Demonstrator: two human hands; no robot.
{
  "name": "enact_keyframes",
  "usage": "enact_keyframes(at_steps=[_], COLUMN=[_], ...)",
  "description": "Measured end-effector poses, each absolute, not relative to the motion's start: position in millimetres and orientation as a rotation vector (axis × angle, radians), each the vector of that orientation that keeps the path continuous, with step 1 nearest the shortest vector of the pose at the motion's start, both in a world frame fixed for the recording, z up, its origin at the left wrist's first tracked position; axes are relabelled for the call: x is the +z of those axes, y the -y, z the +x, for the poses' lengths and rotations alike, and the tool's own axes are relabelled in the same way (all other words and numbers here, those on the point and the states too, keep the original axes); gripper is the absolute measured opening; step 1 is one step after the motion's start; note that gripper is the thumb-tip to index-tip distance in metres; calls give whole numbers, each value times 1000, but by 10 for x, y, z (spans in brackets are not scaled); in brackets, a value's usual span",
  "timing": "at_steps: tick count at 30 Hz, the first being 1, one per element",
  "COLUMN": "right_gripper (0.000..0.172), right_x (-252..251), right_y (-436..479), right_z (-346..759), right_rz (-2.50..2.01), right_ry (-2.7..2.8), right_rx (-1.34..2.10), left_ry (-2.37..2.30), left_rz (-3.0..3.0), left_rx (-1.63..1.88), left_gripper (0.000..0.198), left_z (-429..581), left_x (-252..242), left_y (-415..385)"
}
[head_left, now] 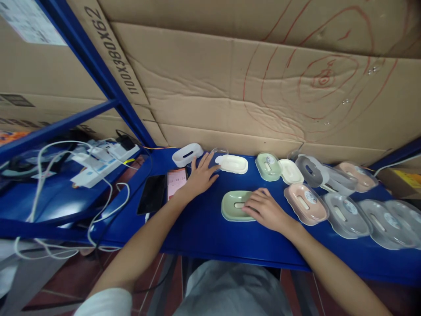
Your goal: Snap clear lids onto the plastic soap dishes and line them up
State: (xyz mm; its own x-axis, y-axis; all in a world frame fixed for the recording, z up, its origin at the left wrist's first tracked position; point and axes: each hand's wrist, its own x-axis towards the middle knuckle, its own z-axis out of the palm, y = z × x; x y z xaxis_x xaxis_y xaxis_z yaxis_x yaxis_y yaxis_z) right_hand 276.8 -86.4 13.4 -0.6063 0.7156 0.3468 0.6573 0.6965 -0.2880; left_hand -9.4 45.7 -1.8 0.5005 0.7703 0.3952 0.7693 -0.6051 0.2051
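My right hand (265, 210) lies palm down on a pale green oval soap dish (232, 206) in the middle of the blue shelf (204, 232), fingers spread over its right half. My left hand (200, 175) is stretched out flat, fingers apart, its fingertips at the left end of a cream oval dish (234, 164). A clear plastic piece (219, 152) sits just behind those fingers. Neither hand grips anything.
More dishes line the shelf to the right: green (268, 166), cream (290, 172), pink (305, 203), grey (311, 170) and several clear grey ones (348, 216). A white tray (187, 154), two phones (164, 190), and power strips with cables (98, 166) lie left. Cardboard (250, 79) backs the shelf.
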Motion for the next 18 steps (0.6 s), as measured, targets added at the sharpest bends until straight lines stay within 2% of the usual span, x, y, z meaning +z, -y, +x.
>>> enact_keyframes(at_steps=[4,9,18], right_gripper=[32,32,35], right_x=[109,74,20], right_y=[830,785,759], right_z=[2793,2821,2860], right_rz=[-1059,-1135,-1154], right_ry=[2412,2324,2231], right_rx=[245,270,256], left_ry=[-1469,-1523,-1424], left_rz=[2641,2605,2527], left_rx=[765,875,837], left_gripper=[24,33,19], left_z=[-116,-96,-53], left_x=[-25,59,-25], left_y=[-521,-490,-469])
